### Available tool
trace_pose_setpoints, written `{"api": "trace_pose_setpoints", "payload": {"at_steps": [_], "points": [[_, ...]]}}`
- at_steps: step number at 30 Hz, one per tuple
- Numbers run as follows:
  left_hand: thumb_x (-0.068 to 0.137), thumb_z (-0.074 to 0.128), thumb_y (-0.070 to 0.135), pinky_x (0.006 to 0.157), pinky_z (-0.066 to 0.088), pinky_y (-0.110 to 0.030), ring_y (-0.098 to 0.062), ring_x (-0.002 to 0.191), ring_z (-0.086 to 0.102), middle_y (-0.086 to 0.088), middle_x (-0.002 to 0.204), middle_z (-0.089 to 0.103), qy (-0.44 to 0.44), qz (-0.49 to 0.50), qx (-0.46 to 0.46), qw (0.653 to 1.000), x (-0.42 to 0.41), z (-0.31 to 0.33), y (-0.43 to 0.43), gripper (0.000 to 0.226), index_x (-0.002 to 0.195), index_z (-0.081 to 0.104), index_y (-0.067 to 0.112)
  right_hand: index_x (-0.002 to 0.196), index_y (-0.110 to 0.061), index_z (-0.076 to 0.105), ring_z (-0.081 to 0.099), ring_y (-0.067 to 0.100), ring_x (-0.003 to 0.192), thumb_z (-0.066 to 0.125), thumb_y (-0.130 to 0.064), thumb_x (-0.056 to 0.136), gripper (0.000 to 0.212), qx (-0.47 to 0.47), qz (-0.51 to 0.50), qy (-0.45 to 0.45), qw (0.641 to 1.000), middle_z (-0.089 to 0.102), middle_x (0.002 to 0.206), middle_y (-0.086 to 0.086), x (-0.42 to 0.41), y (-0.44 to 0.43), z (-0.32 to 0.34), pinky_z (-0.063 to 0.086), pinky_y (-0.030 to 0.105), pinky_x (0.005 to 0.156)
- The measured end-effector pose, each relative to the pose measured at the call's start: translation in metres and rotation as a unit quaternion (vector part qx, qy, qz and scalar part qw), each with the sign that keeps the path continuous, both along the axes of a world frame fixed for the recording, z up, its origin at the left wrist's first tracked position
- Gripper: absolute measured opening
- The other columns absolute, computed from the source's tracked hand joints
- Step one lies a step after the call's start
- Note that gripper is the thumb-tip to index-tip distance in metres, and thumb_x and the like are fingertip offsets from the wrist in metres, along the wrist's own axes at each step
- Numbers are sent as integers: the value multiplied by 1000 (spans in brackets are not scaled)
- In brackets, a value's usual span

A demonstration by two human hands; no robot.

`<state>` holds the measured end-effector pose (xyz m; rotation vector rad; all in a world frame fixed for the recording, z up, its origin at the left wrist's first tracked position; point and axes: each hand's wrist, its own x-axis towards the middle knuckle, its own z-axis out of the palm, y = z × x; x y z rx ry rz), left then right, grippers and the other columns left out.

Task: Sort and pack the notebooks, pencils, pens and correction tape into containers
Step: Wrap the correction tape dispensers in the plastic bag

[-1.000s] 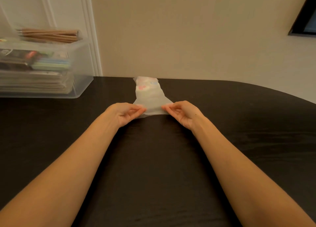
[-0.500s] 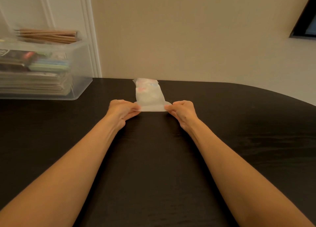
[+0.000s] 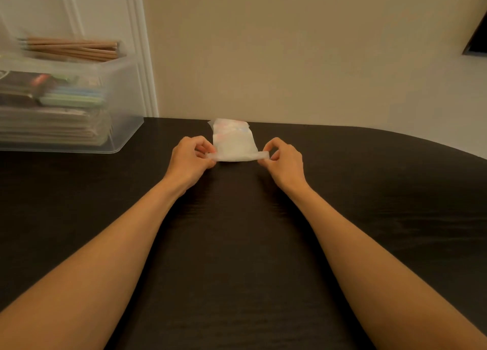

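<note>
A view from the person's head looks down along two bare forearms that reach forward over a dark worktop (image 3: 369, 191).

Both hands meet at a small, cloudy white plastic bag (image 3: 233, 147), which lies flat on the worktop near its far edge, straight ahead. The bag's near end is folded into a narrow strip that sticks out a little on each side.

The left hand (image 3: 189, 157) pinches the left end of this strip between thumb and forefinger. Its other fingers are curled in loosely above the strip. The right hand (image 3: 284, 160) pinches the right end of the strip in the same way, thumb below and forefinger arched over it, with the other fingers tucked in. Neither hand holds anything else. Both wrists are close to the worktop; whether they touch it cannot be told.

Faint pink and pale blue shapes show through the far end of the bag, too blurred to name.

At the far left, well apart from the bag, a clear plastic bin (image 3: 126, 107) stands on the worktop. A stack of notebooks (image 3: 52, 128) lies at its bottom, with flat packs in green, blue and dark colours on top of them. A bunch of wooden pencils (image 3: 73, 49) lies above the bin's top rim.

A beige wall (image 3: 290, 46) rises behind the worktop, with a white door frame (image 3: 142, 60) behind the bin.
</note>
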<state>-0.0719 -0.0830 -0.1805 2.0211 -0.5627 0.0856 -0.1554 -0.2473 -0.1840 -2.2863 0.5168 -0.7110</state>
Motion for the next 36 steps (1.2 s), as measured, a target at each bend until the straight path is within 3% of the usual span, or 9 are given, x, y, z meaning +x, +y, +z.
{"api": "trace_pose_setpoints", "payload": {"at_steps": [5, 9, 12, 14, 17, 21, 25, 30, 36], "points": [[86, 60, 6, 63, 55, -22, -16, 71, 64, -4, 99, 55, 43, -40, -25, 998, 2, 8, -1, 8, 85, 58, 13, 106, -15, 63, 54, 9, 47, 51, -2, 89, 25, 179, 67, -10, 982, 63, 62, 5, -3, -3, 7, 45, 20, 52], [86, 51, -5, 67, 59, -28, -23, 79, 66, -10, 104, 54, 227, -99, -152, 957, -1, 15, -2, 11, 92, 57, 2, 99, -1, 62, 66, 18, 63, 41, -2, 89, 23, 359, 113, -49, 925, 68, 78, 15, -5, -3, 12, 53, 23, 64], [87, 52, 5, 70, 58, -31, -27, 87, 64, -8, 104, 50, 337, -102, -253, 901, -2, 18, -3, 23, 109, 51, 0, 91, -3, 63, 66, 15, 68, 50, -16, 94, 19, 374, 100, -47, 921, 68, 78, 10, -4, -6, 12, 53, 22, 68], [90, 57, 10, 69, 58, -30, -23, 84, 64, -9, 102, 55, 338, -67, -242, 907, 1, 18, -4, 10, 97, 56, 2, 84, -7, 64, 65, 12, 71, 60, -15, 90, 11, 334, 99, -27, 937, 68, 78, 6, -2, -9, 9, 52, 19, 68], [83, 65, 6, 66, 57, -25, -17, 82, 65, -9, 93, 63, 308, -57, -187, 931, 6, 15, -4, 3, 82, 65, 4, 77, -10, 62, 61, 10, 74, 68, -4, 82, 10, 300, 97, -17, 949, 65, 80, 3, 1, -11, 7, 50, 19, 68], [75, 71, -1, 67, 53, -20, -16, 87, 61, -6, 92, 61, 217, -94, -103, 966, 12, 15, 0, 14, 83, 66, 9, 106, -13, 54, 57, 9, 76, 69, 1, 78, 35, 230, 85, -7, 969, 60, 84, 1, 5, -14, 6, 49, 20, 71], [73, 75, 3, 67, 45, -17, -13, 77, 56, -2, 90, 54, 68, -106, 27, 992, 19, 13, -2, 29, 96, 60, 15, 112, -19, 55, 51, 9, 80, 67, -6, 82, 35, 50, 96, 23, 994, 54, 86, -3, 12, -15, 2, 45, 19, 72], [77, 73, 9, 64, 39, -11, -6, 71, 50, -1, 99, 46, -149, -111, 139, 973, 26, 4, -7, 29, 103, 61, 15, 96, -12, 52, 44, 16, 85, 53, -6, 90, 9, -243, 48, 23, 969, 49, 95, 3, 23, -15, 0, 42, 28, 74], [87, 61, 6, 79, 41, -22, -13, 83, 48, -8, 110, 52, -297, -110, 154, 936, 29, -3, -16, 13, 99, 63, 3, 103, -8, 46, 40, 17, 77, 45, -2, 91, 13, -293, 12, 21, 956, 40, 94, 4, 32, -16, -1, 37, 29, 64]]}}
